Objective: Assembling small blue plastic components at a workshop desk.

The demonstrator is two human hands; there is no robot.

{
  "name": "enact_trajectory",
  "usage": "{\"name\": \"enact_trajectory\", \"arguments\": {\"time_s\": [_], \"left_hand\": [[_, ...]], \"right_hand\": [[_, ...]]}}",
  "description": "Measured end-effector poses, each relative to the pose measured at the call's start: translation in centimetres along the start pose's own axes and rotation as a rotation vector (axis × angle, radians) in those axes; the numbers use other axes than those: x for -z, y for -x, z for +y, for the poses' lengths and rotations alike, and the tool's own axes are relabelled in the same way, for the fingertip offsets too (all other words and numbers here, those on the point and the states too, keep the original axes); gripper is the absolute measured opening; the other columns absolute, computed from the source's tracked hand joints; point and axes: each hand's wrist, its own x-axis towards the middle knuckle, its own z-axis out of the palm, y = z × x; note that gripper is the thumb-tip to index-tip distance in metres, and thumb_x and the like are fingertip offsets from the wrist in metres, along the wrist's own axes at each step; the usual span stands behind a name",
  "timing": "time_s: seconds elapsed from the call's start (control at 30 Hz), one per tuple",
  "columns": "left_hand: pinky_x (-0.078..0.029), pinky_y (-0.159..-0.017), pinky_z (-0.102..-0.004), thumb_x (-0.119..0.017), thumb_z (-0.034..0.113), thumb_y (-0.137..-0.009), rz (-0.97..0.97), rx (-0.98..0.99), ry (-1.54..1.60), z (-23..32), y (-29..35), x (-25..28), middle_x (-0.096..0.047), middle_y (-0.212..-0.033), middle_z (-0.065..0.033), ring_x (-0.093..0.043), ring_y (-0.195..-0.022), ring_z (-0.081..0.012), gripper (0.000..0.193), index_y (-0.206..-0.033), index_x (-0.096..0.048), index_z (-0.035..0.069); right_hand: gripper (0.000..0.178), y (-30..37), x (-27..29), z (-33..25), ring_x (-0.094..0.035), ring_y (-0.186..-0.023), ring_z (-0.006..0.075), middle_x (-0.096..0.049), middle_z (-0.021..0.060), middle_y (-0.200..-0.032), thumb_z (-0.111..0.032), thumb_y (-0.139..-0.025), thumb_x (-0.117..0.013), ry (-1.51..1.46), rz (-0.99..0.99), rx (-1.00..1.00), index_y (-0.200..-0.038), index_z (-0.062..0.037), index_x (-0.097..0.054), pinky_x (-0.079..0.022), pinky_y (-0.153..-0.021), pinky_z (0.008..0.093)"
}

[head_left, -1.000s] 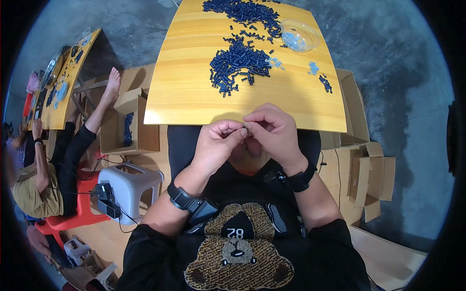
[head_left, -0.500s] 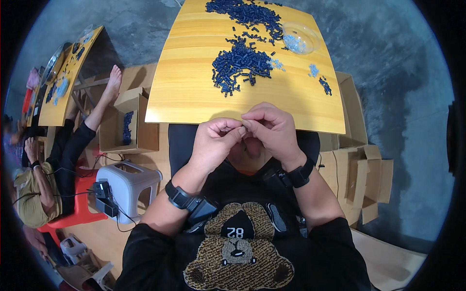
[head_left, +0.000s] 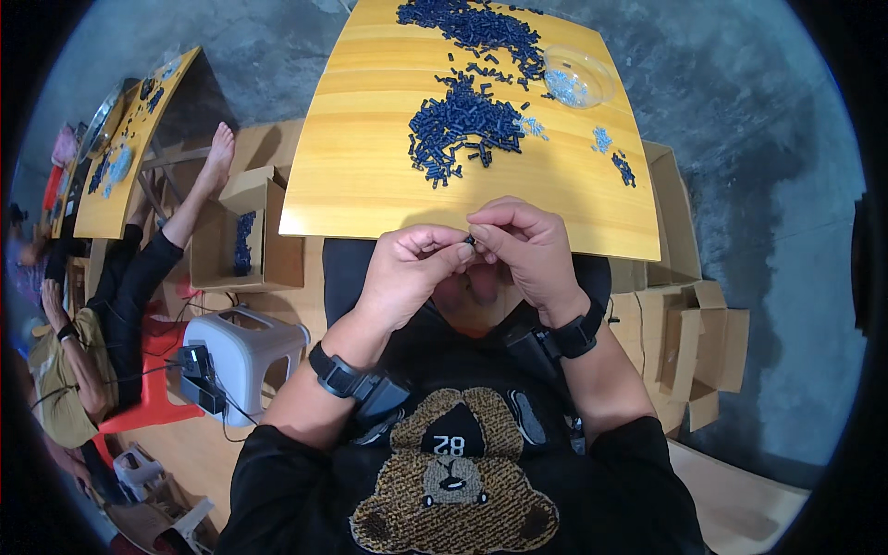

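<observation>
At the near table edge my left hand [head_left: 400, 275] and my right hand [head_left: 539, 264] meet fingertip to fingertip. Both are closed in a pinch on a small black piece [head_left: 470, 240], mostly hidden by the fingers. Beyond them, on the yellow wooden table [head_left: 356, 185], lies a heap of small dark cylindrical pieces [head_left: 462, 125]. A second dark heap [head_left: 481, 32] spreads farther back. Small pale translucent pieces [head_left: 532, 128] touch the nearer heap's right side. To the right are another pale cluster [head_left: 601, 140] and a little group of dark pieces [head_left: 623, 169].
A clear round bowl [head_left: 606, 85] holds pale pieces at the back right. Cardboard boxes stand left [head_left: 208, 250] and right [head_left: 721, 338] of the table. A grey stool [head_left: 245, 347] with cables is at my left, near another seated person [head_left: 79, 370].
My fingertips have shifted slightly, and the black piece between them now shows more clearly. The table's contents look unchanged. At the left, the other person has moved a little.
</observation>
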Motion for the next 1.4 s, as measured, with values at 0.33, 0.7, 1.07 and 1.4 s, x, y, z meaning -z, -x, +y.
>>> {"name": "enact_trajectory", "arguments": {"time_s": [0.33, 0.7, 1.07, 1.4], "left_hand": [[-0.046, -0.065, -0.0209, -0.061, 0.002, -0.083, 0.047, -0.058, -0.018, -0.6, -0.1, 0.2, -0.065, -0.081, -0.0053, -0.058, -0.07, -0.0091, 0.011, -0.093, -0.064, 0.0], [-0.047, -0.063, -0.0198, -0.059, 0.001, -0.084, 0.065, -0.07, -0.057, 0.5, -0.1, -0.2, -0.064, -0.079, -0.0051, -0.058, -0.069, -0.0077, 0.01, -0.091, -0.064, -0.002], [-0.046, -0.064, -0.0211, -0.06, 0.006, -0.084, 0.052, 0.068, 0.018, 0.7, 0.0, 0.3, -0.065, -0.081, -0.0054, -0.059, -0.07, -0.0097, 0.01, -0.092, -0.063, 0.001], [-0.05, -0.066, -0.0224, -0.058, 0.007, -0.085, 0.1, 0.199, 0.19, 1.0, 0.1, -0.1, -0.064, -0.083, -0.0059, -0.061, -0.073, -0.0121, 0.01, -0.092, -0.061, 0.002]], "right_hand": [[0.01, 0.2, -0.6, 0.9, -0.056, -0.076, 0.0098, -0.057, 0.0059, -0.087, 0.001, -0.08, -0.062, 0.088, 0.033, 0.056, -0.089, 0.0031, -0.064, -0.046, -0.064, 0.0203], [0.01, -0.5, -0.4, 1.1, -0.056, -0.079, 0.0107, -0.058, 0.0058, -0.088, -0.001, -0.08, -0.062, 0.084, 0.026, 0.131, -0.089, 0.0023, -0.064, -0.046, -0.067, 0.021], [0.01, -0.8, -0.3, 0.4, -0.056, -0.078, 0.0098, -0.057, 0.005, -0.089, -0.001, -0.079, -0.062, 0.199, -0.056, 0.183, -0.089, 0.0017, -0.064, -0.046, -0.065, 0.0205], [0.034, -0.1, -0.2, -1.6, -0.057, -0.082, 0.0204, -0.057, 0.0112, -0.09, -0.004, -0.071, -0.063, 0.661, -0.118, 0.311, -0.104, 0.0013, -0.058, -0.047, -0.072, 0.029]]}}
